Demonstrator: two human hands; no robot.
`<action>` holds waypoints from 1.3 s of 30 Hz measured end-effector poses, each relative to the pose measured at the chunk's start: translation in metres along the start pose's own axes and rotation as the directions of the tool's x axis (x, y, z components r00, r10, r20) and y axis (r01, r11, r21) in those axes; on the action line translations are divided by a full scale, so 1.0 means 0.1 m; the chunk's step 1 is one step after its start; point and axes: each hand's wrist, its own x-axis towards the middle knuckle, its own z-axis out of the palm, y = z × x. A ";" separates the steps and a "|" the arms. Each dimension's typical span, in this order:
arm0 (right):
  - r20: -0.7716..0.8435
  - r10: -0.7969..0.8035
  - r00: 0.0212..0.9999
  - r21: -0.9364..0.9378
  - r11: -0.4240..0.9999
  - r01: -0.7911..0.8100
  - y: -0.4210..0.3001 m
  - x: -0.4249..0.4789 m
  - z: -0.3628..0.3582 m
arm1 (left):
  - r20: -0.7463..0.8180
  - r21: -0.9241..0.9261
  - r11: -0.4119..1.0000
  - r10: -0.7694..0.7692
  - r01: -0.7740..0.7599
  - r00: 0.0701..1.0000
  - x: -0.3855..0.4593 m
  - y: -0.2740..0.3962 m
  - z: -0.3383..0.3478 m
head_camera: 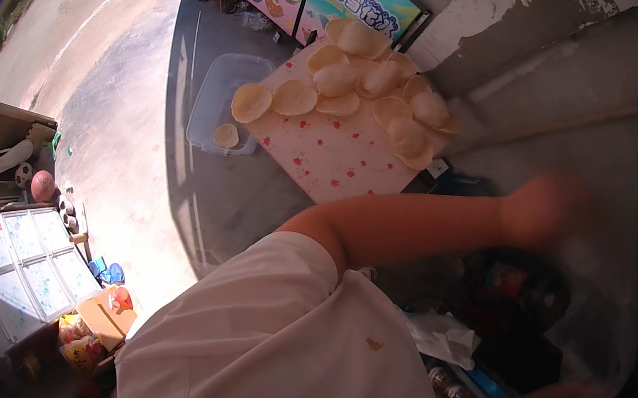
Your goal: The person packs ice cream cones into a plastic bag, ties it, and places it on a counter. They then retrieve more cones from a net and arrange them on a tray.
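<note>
Both of my hands are at the right, blurred by motion. My left hand (pixel 549 206), the upper one, is at the end of an outstretched bare arm. Lower down is my right hand (pixel 580 397). A large clear plastic bag (pixel 620 325) stretches between them and appears gripped by both, though the fingers are not distinct. Behind my left arm, a pink-white table with red marks (pixel 326 153) bears several round, puffed, pale flatbreads (pixel 294 98), some overlapping. A smaller round piece (pixel 227 135) lies in a clear plastic bin (pixel 206 98) beside the table.
Chest freezers with printed fronts (pixel 365 1) stand beyond the table. A dark round object (pixel 516 286) and a white plastic bag (pixel 441 339) are below my left arm. Balls (pixel 44 186), a white-framed panel (pixel 24 257) and a cardboard box (pixel 103 315) are at the left.
</note>
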 end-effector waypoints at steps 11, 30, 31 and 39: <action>0.493 -0.715 -0.496 0.870 0.397 0.293 1.64 -3.07 0.63 | 0.704 0.665 0.676 -0.709 0.318 0.036 -2.09 -1.24 0.05; 0.969 -0.114 -0.221 0.159 0.967 0.199 1.26 -2.20 1.89 | 0.643 0.733 0.606 -0.766 0.309 -0.022 -1.78 -1.51 0.70; 0.941 -0.178 -0.286 0.219 0.968 0.121 1.34 -2.49 1.95 | 0.579 0.785 0.505 -0.804 0.359 -0.135 -2.04 -1.56 0.62; 0.895 0.003 -0.446 -0.408 0.407 -0.817 0.88 -3.18 2.23 | 0.193 -0.098 -0.491 -0.863 0.866 -0.467 -2.20 -1.23 0.00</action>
